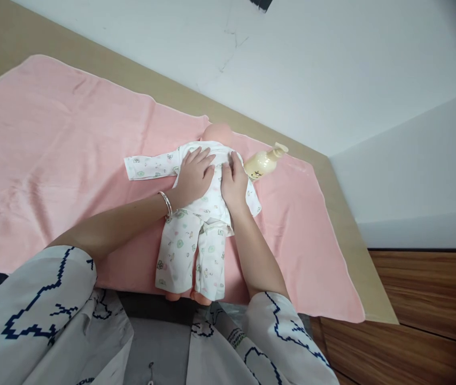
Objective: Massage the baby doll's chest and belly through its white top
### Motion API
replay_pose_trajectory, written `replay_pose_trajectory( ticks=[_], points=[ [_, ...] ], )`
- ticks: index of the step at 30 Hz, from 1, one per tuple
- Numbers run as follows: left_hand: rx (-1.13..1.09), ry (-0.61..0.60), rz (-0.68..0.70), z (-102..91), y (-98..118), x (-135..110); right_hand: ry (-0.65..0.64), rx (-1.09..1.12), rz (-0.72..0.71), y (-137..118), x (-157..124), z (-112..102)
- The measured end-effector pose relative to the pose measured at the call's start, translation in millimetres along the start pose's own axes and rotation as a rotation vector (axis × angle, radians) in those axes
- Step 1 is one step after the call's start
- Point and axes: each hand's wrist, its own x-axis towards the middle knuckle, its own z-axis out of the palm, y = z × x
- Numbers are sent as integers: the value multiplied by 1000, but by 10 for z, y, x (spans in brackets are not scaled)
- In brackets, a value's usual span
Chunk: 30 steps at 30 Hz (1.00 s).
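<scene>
A baby doll (217,132) lies on a pink blanket, dressed in a white printed top (206,206) and matching trousers (177,248). Its bare feet stick out from the trouser legs near the blanket's front edge. My left hand (193,179) rests on the left part of the doll's top, fingers spread and a silver bangle at the wrist. Against the right side of the doll's torso lies my right hand (234,184), thumb and fingers stretched out over the cloth. One sleeve (151,167) reaches out to the left; the other is partly behind my right hand.
Beside the doll's right side, a pale yellow pump bottle (262,163) leans or lies on the pink blanket (103,133). The blanket covers much of a tan table (344,230). A white wall (300,69) borders the far side, and wood flooring (424,289) shows at lower right.
</scene>
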Motion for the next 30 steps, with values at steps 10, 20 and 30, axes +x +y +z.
replay_pose_trajectory(
  ticks=[10, 20, 30],
  points=[
    [176, -114, -92, -73, -126, 193, -127, -299, -110, -460, -313, -31],
    [343, -264, 93, -203, 360, -133, -138, -109, -59, -61, 40, -116],
    [234, -233, -19, -254, -95, 261, -235, -274, -105, -555, -342, -185]
  ],
)
